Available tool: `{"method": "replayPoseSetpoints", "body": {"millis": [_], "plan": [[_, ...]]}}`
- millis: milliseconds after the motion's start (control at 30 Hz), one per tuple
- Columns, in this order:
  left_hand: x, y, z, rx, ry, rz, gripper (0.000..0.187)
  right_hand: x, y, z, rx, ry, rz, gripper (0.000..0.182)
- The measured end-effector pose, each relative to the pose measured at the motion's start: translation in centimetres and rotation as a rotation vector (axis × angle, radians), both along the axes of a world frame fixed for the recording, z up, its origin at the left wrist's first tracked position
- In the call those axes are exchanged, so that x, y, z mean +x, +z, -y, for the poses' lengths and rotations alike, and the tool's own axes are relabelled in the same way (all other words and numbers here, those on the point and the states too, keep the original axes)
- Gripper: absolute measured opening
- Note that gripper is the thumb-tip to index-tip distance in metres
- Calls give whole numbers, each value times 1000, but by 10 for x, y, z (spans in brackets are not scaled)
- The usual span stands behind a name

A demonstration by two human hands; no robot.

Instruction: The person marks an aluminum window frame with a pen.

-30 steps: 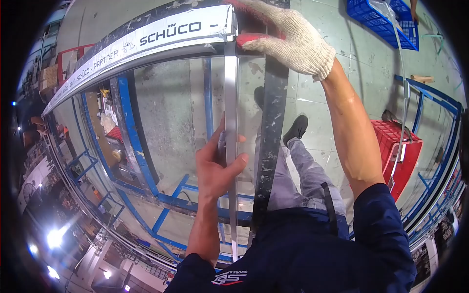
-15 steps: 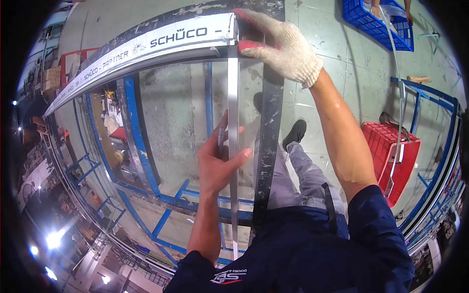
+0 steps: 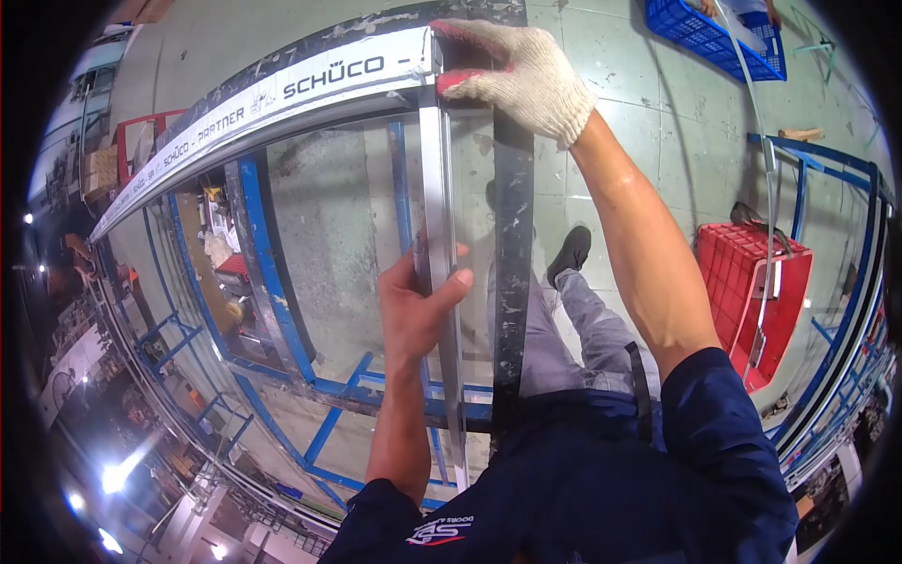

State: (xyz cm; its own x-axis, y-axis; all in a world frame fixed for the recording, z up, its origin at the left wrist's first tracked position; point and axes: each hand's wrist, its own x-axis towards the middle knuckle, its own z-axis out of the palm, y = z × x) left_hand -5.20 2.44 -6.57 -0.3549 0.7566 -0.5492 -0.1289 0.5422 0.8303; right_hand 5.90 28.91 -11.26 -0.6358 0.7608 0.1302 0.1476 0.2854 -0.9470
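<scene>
A long profile with white SCHÜCO film (image 3: 334, 78) runs from the far left up to a corner at top centre. From that corner a silver metal profile (image 3: 436, 193) comes down towards my body. My left hand (image 3: 421, 299), bare, is wrapped round this silver profile about halfway along, its thumb on the right side. A thin dark object shows partly by its fingers. My right hand (image 3: 531, 80), in a white knitted glove with red on the fingers, grips the corner end of the film-covered profile. Both profiles lie over a black-topped, blue-legged frame (image 3: 512, 254).
A red crate (image 3: 733, 282) stands on the floor at the right. At the upper right, another person's hands are at a blue crate (image 3: 714, 42). A thin strip hangs down past the red crate. Blue metal racks (image 3: 836, 164) stand at the right; tools lie on a lower shelf at left.
The corner and my right hand have shifted slightly left in view. The silver profile now looks wider and tilted, showing more of its side. My left hand keeps hold of it.
</scene>
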Motion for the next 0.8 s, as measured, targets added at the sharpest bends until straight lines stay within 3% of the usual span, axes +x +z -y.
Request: {"method": "replayPoseSetpoints", "body": {"millis": [233,333,433,633,800], "plan": [[0,0,-3,-26,10,-19,29,-4,-14,-2,56,-40,-94,67],[0,-1,-3,-14,17,-13,29,3,2,-1,78,-37,79,67],[-1,1,-4,-21,-4,-27,30,1,-4,-1,81,-41,-4,67],[0,-5,-2,18,7,-21,45,-1,-9,0,57,-32,-58,66],[9,3,-9,36,53,-49,43,11,8,7,40,-33,-68,75]]}}
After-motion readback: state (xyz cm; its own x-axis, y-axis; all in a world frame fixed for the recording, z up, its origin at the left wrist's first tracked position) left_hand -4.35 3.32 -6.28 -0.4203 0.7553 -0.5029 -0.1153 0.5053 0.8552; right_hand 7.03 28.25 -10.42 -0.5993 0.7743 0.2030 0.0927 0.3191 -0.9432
